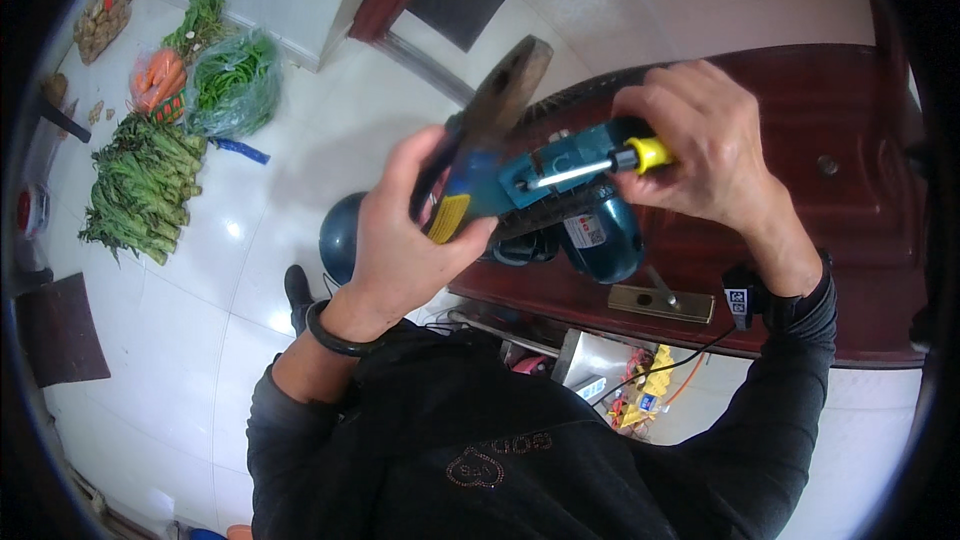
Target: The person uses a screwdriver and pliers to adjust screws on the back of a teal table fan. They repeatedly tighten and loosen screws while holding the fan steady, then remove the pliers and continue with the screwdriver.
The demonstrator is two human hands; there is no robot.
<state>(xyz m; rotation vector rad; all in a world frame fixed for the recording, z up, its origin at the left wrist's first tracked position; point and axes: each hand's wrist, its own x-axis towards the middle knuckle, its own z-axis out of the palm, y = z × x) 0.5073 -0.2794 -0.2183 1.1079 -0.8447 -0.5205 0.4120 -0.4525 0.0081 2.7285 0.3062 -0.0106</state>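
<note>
My left hand (405, 240) grips a dark, rusty metal tool (508, 95), apparently pliers, against a teal machine (603, 240) with a yellow label. My right hand (705, 140) is closed round a yellow-and-black screwdriver (650, 152) and the machine's upper end. The screwdriver's shaft lies across the teal top, its tip at a small slot. A black toothed strip shows behind the tools, partly hidden. The machine's lower parts extend below and left of my hands.
A dark red door (840, 200) with a metal handle lies beneath. Leafy greens (145, 185), bagged vegetables (230, 80), carrots (158, 78) and a sack (100, 20) sit on white tiles at left. A dark shoe (298, 295) is at lower left; cords and a metal container (578, 360) lie below.
</note>
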